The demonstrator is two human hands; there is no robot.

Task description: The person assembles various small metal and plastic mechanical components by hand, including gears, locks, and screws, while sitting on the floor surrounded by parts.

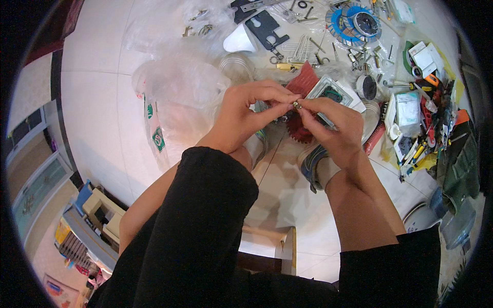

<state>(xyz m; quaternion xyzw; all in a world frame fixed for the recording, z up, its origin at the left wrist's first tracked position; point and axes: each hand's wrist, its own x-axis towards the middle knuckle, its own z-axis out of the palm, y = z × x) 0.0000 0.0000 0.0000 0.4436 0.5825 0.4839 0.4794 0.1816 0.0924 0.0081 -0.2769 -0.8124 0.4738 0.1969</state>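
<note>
Being pinched from both sides, a small brass-coloured metal fitting (296,104) is held up where the two hands meet, above the tiled floor (92,102). By the left hand (235,109) it is gripped between thumb and forefinger, pressed in at its left side; by the right hand (345,120) it is pinched likewise from the right, so much of it is covered and its exact shape cannot be told. For good handling, one end is probably best steadied while the other is turned, with the fitting held straight between the pads so that no skewing is caused. A light but sure pinch seems to be called for, since so small a piece could be squeezed out and lost among the loose screws and bolts (357,61) scattered beyond the fingers. Just below the fingers a red toothed saw blade (299,131) is seen, its edge best avoided by the knuckles. Right of the fingers, movement is limited by a clear plastic tray (343,92) and, farther out, heaped hand tools (427,110); to their left, a crumpled plastic bag (185,97) is spread. More room seems to be offered nearer the body, where pale tile is shown between the left shoe (261,142) and the right shoe (308,167)
</note>
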